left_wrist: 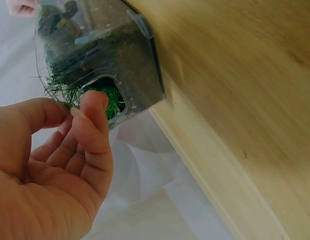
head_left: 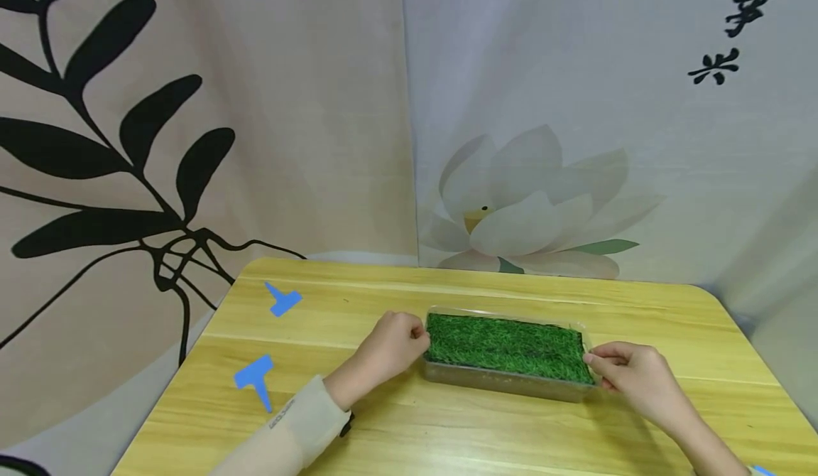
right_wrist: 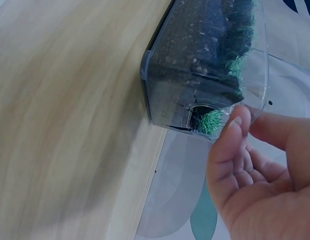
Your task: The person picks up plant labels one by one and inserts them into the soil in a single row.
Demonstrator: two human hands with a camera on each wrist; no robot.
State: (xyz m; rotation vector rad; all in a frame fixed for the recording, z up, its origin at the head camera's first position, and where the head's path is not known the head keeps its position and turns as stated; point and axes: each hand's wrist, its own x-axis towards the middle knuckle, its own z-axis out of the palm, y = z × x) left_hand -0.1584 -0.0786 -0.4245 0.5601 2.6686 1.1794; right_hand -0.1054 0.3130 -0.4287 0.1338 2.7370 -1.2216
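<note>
A clear plastic box (head_left: 505,383) stands on the table, with a mat of green artificial grass (head_left: 505,344) lying inside it. Dark soil-like matter (right_wrist: 190,50) shows through the box's wall. At the box's left end, my left hand (head_left: 393,344) pinches the rim beside the grass edge with thumb and forefinger. My right hand (head_left: 635,376) pinches the opposite end the same way, its thumb by the mat's corner. Each end wall has a rounded opening with grass showing in it. Whether the fingertips also hold the mat, I cannot tell.
Two blue T-shaped pieces (head_left: 285,299) lie on the left of the wooden table (head_left: 358,419). Behind the table hangs a cloth backdrop (head_left: 332,106) printed with leaves and a lotus. A black curved thing (head_left: 22,464) shows at the lower left edge.
</note>
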